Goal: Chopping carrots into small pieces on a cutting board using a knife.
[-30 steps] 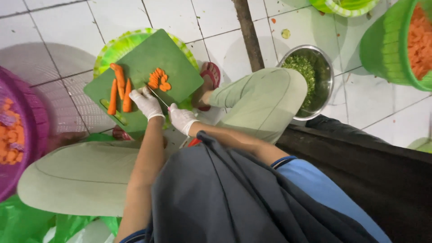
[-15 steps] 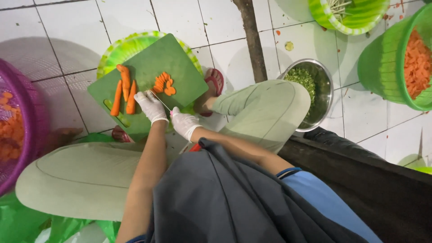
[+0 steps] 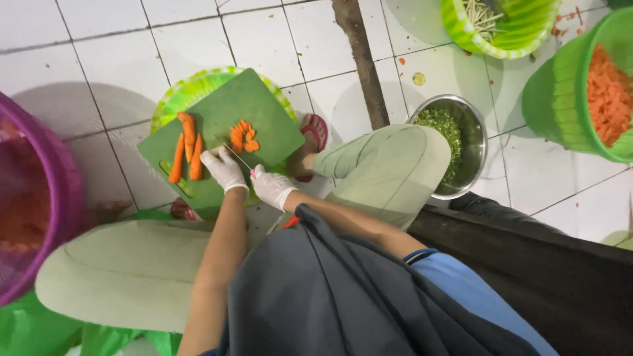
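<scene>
White floor tiles (image 3: pixel 119 59) carry everything in view — the person sits low over them, knees spread, with a green cutting board (image 3: pixel 264 112) resting across a green patterned tray (image 3: pixel 178 99). On the board lie three long carrot pieces (image 3: pixel 184 155) at its left side and a small heap of carrot slices (image 3: pixel 242 136) near the middle, well apart from the long ones.

Both hands wear white gloves. The right hand (image 3: pixel 271 188) has its grip closed on a knife handle, and the thin knife (image 3: pixel 236 155) points up the board toward the slices. The left hand (image 3: pixel 224 169) rests on the board just beside the long carrot pieces; its fingers look loosely curled, and I cannot tell whether they pinch anything.

By my reading the work stands between cuts: one carrot is sliced, the rest wait. The next cut would call for a long piece drawn under the blade and held steady with fingertips tucked back.

Around the board sit a steel bowl of chopped greens (image 3: pixel 455 142), a green basket of shredded carrot (image 3: pixel 603 92), a green striped bowl (image 3: pixel 508 26) and a purple basket (image 3: pixel 33 198).
</scene>
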